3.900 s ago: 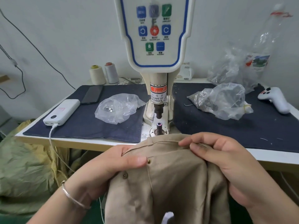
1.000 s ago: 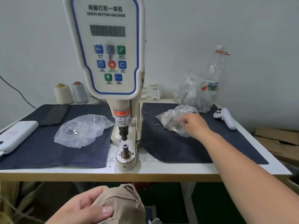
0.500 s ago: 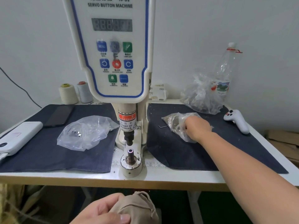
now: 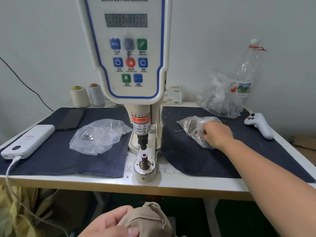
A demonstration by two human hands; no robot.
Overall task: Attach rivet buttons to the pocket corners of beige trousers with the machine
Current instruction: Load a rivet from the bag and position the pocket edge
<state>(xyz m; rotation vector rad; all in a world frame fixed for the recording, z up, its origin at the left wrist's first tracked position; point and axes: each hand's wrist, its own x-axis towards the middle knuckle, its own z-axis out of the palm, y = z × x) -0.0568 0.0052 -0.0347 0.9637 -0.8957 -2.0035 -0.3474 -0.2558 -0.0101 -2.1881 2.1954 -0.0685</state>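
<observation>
The right hand (image 4: pixel 215 134) has been carried from the trouser fabric to the clear plastic bag of small metal rivet parts (image 4: pixel 193 126) at the right centre of the frame, where its curled fingers are now pushed into the bag; whether a rivet is pinched cannot be told. A fresh rivet is judged to be wanted before the next pressing. The bunched beige trousers (image 4: pixel 147 219) are gripped by the left hand (image 4: pixel 111 226) at the bottom centre, below the white servo button machine (image 4: pixel 131 65) and well apart from the right hand.

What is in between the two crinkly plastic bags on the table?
In the head view, the button machine stands between the left bag and the right bag, which the right hand is reaching into.
</observation>
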